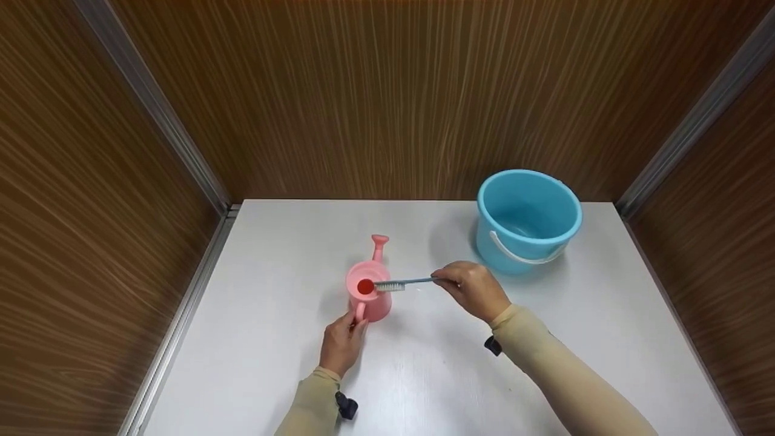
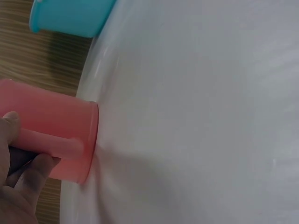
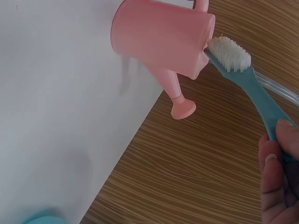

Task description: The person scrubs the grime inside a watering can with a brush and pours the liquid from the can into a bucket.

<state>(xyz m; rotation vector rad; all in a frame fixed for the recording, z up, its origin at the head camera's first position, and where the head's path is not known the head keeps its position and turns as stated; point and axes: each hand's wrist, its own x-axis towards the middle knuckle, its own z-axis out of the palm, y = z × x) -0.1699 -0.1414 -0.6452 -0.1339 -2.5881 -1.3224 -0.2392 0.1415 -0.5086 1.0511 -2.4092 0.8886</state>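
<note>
A pink toy watering can (image 1: 376, 307) stands upright on the white table, its spout toward the back wall. My left hand (image 1: 341, 346) grips its handle; in the left wrist view the thumb and fingers (image 2: 37, 175) close round that handle. With my right hand (image 1: 475, 289) I pinch the handle of a blue brush (image 3: 259, 95) with white bristles. The brush lies level above the can, its bristles (image 1: 390, 287) facing down and its tip over the rim, beside the red round spot in the can's top. Whether the brush touches the rim, I cannot tell.
A light blue bucket (image 1: 493, 245) with a white handle stands at the back right of the white table (image 1: 272, 272). Brown wood-grain panels (image 1: 363, 103) rise at the back and on both sides, with metal strips at the corners.
</note>
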